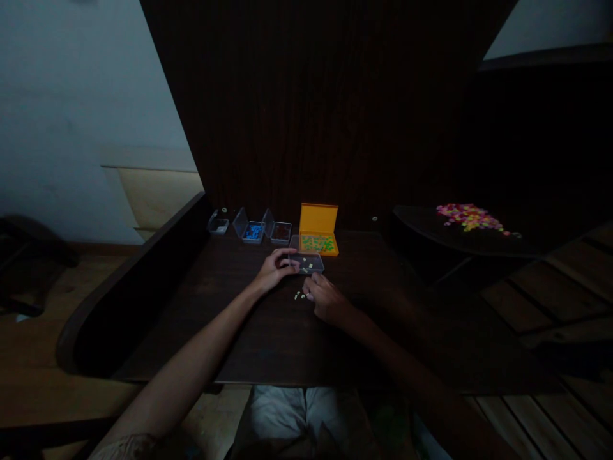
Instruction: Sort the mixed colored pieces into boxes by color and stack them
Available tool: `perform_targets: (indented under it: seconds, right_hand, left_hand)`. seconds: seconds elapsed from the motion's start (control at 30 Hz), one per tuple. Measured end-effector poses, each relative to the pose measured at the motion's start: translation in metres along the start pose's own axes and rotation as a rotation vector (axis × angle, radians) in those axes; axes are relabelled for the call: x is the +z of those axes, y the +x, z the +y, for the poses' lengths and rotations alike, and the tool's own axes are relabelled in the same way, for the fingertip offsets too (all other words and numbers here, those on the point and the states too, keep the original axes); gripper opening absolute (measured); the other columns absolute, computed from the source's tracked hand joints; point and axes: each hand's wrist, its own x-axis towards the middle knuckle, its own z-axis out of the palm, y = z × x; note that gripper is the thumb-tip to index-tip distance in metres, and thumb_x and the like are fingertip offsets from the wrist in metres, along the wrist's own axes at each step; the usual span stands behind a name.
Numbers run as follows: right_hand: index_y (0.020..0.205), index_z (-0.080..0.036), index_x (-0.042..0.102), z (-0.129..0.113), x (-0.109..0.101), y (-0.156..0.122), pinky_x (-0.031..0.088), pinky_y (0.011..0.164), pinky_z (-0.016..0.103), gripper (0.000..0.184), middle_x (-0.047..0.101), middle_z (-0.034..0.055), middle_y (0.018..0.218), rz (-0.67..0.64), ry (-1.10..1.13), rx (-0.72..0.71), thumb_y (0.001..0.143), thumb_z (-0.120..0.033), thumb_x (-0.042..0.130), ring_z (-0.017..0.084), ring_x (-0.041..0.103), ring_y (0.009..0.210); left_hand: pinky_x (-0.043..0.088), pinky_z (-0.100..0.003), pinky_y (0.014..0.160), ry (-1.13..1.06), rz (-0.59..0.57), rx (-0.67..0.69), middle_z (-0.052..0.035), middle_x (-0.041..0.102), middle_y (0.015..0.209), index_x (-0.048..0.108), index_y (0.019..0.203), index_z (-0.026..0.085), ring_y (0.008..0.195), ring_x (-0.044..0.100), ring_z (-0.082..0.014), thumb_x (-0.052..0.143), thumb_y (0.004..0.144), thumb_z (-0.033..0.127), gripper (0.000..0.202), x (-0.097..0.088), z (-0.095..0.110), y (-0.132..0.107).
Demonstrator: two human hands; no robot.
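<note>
A small clear plastic box (309, 262) with a few pale bits inside sits on the dark wooden table (249, 332). My left hand (275, 268) rests at the box's left edge with its fingers curled against it. My right hand (325, 299) lies just in front of the box, fingers bent, next to a small cluster of pale bits (299, 296) on the table. Whether the right fingers pinch a bit is too dark to tell.
An open orange box (318, 233) with green and yellow bits stands behind. Left of it are clear boxes, one with blue bits (253, 231), one with dark red bits (280, 231), one (218, 223) nearly bare. A pile of pink and yellow bits (469, 217) lies on a side surface.
</note>
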Motion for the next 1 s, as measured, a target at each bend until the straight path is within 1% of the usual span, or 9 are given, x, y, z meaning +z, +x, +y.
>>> perform_targets:
  seconds: [0.2,0.3,0.37,0.53,0.6,0.77,0.9,1.0]
  right_hand:
    - [0.085,-0.017,0.054,-0.004,-0.011,0.005,0.039,0.073,0.029,0.022,0.052,0.0074,0.094,-0.091,-0.018,0.053,0.073,0.001,0.059,0.019,0.051,0.087]
    - [0.083,-0.016,0.054,-0.002,-0.013,0.007,0.039,0.072,0.028,0.021,0.054,0.0073,0.094,-0.11,-0.003,0.048,0.072,0.0,0.06,0.018,0.051,0.083]
    - [0.082,-0.017,0.054,0.0,-0.012,0.006,0.038,0.071,0.027,0.02,0.054,0.0064,0.093,-0.099,0.008,0.019,0.073,0.001,0.059,0.017,0.051,0.082]
    - [0.08,-0.018,0.052,0.006,-0.004,0.002,0.039,0.071,0.028,0.022,0.054,0.0053,0.091,0.002,0.034,-0.064,0.073,0.002,0.055,0.018,0.051,0.082]
    - [0.08,-0.018,0.051,0.006,-0.002,0.001,0.04,0.072,0.028,0.022,0.053,0.0052,0.091,0.024,0.052,-0.081,0.074,0.003,0.054,0.018,0.051,0.083]
    - [0.079,-0.019,0.051,0.008,-0.001,0.004,0.04,0.073,0.028,0.024,0.051,0.0045,0.091,-0.003,0.067,-0.078,0.071,0.004,0.056,0.018,0.051,0.083]
    - [0.08,-0.019,0.051,0.008,-0.002,0.005,0.04,0.076,0.03,0.025,0.053,0.0056,0.091,-0.006,0.052,-0.094,0.073,0.005,0.056,0.02,0.051,0.089]
    - [0.081,-0.019,0.051,0.007,-0.004,0.005,0.041,0.077,0.031,0.026,0.053,0.0053,0.091,-0.013,0.024,-0.104,0.073,0.005,0.055,0.02,0.051,0.089]
  left_hand:
    - [0.052,-0.038,0.092,-0.016,0.001,0.017,-0.0048,0.069,0.095,0.063,0.107,0.014,0.09,0.069,-0.0183,0.084,0.058,0.016,0.053,-0.001,-0.002,0.0]
    - [0.052,-0.038,0.092,-0.014,0.009,0.02,-0.005,0.069,0.096,0.064,0.107,0.015,0.09,0.07,-0.0184,0.083,0.059,0.016,0.052,-0.001,-0.002,0.001]
    - [0.052,-0.039,0.092,-0.011,0.009,0.02,-0.0051,0.069,0.096,0.063,0.108,0.015,0.089,0.069,-0.0186,0.083,0.059,0.017,0.052,0.0,-0.001,0.0]
    - [0.053,-0.038,0.091,-0.015,0.009,0.006,-0.0045,0.069,0.095,0.063,0.107,0.015,0.09,0.069,-0.0181,0.083,0.059,0.017,0.053,0.001,0.002,-0.001]
    - [0.053,-0.037,0.09,-0.02,0.009,0.002,-0.0042,0.068,0.094,0.063,0.106,0.015,0.09,0.069,-0.0181,0.084,0.058,0.018,0.052,0.001,0.003,-0.001]
    - [0.051,-0.038,0.093,-0.009,0.015,-0.004,-0.004,0.068,0.095,0.063,0.106,0.015,0.09,0.069,-0.0181,0.084,0.058,0.019,0.053,0.001,0.002,-0.001]
    - [0.051,-0.039,0.094,-0.013,0.022,-0.017,-0.0038,0.068,0.095,0.062,0.108,0.015,0.089,0.069,-0.0172,0.083,0.058,0.018,0.054,0.002,0.005,-0.004]
    - [0.051,-0.039,0.093,-0.015,0.015,-0.012,-0.004,0.069,0.095,0.063,0.107,0.015,0.089,0.069,-0.0179,0.083,0.058,0.017,0.053,0.003,0.007,-0.005]
